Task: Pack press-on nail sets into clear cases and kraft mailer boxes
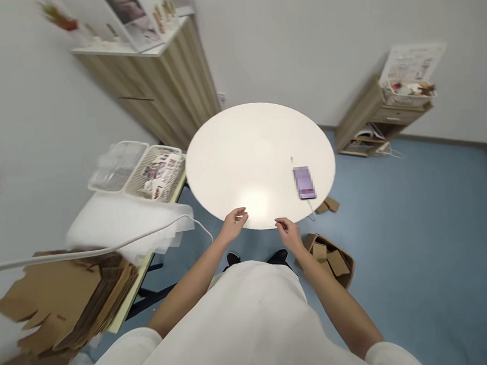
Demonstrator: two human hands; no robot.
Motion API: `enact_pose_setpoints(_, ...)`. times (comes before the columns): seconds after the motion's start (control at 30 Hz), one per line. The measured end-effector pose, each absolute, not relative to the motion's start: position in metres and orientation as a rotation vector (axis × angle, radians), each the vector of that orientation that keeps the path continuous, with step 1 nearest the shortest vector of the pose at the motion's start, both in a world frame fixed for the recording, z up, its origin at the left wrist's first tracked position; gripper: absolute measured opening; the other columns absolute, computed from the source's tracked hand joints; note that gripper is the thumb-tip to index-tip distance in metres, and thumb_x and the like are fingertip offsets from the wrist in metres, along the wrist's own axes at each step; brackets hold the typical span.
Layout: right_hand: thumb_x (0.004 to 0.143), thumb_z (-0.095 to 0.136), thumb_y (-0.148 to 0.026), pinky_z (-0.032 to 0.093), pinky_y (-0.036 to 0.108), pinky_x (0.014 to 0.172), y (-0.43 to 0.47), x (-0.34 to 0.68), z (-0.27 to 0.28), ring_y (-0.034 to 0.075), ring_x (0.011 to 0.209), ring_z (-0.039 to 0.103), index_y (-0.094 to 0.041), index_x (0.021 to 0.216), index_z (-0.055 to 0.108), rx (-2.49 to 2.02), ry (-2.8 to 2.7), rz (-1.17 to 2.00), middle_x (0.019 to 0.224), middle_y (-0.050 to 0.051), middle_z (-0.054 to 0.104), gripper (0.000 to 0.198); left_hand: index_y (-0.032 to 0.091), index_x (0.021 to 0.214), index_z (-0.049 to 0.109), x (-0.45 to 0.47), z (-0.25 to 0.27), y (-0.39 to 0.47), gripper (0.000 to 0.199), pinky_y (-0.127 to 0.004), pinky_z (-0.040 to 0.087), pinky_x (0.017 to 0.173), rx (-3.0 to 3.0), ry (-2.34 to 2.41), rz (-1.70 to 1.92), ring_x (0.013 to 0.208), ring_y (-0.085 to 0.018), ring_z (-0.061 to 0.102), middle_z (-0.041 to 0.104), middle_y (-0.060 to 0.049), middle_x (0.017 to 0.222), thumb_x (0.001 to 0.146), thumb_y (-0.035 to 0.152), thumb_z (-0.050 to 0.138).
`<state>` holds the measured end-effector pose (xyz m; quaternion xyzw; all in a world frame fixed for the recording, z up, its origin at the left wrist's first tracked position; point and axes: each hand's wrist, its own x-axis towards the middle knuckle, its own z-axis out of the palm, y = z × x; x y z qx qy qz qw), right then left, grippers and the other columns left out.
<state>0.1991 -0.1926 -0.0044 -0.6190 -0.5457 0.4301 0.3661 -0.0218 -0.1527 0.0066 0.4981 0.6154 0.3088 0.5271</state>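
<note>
My left hand hovers by the near edge of a round white table, its fingers loosely bent and apart with nothing between them. Facing it across a small gap, my right hand is also half curled, with thumb and fingers slightly apart and no object visible in it. A phone, blurred out in purple blocks, lies on the right part of the tabletop, beyond my right hand. A white cable runs from it over the table's edge.
To the left, a side table bears a white basket of printed pieces, a clear bin, white wrapping sheets and flattened cardboard. An open cardboard box stands on the floor at right. A cabinet and small shelf line the wall.
</note>
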Motion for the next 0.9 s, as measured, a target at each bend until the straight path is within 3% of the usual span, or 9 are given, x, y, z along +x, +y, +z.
enact_pose_setpoints(0.33,0.078,0.048,-0.043,0.048,0.032,0.060,-0.160,0.044,0.011,0.018,0.067,0.058,-0.020,0.093,0.062,-1.426,-1.662,1.348,0.074,0.005,0.065,0.031,0.015,0.114,0.053,-0.164,0.006,-0.180,0.046,-0.034,0.049,0.080,1.097,1.608,0.969,0.091,-0.020,0.060,0.061,-0.012,0.107,0.077,0.042,0.053)
enact_pose_setpoints(0.9,0.075,0.052,-0.040,0.049,0.032,0.069,-0.055,-0.122,0.006,0.017,0.073,0.059,-0.018,0.095,0.062,-1.213,-2.075,1.549,0.084,0.005,0.065,0.032,0.016,0.110,0.055,-0.301,-0.011,-0.206,0.043,-0.030,0.048,0.075,0.623,1.891,1.242,0.080,-0.016,0.061,0.063,-0.008,0.101,0.074,0.039,0.055)
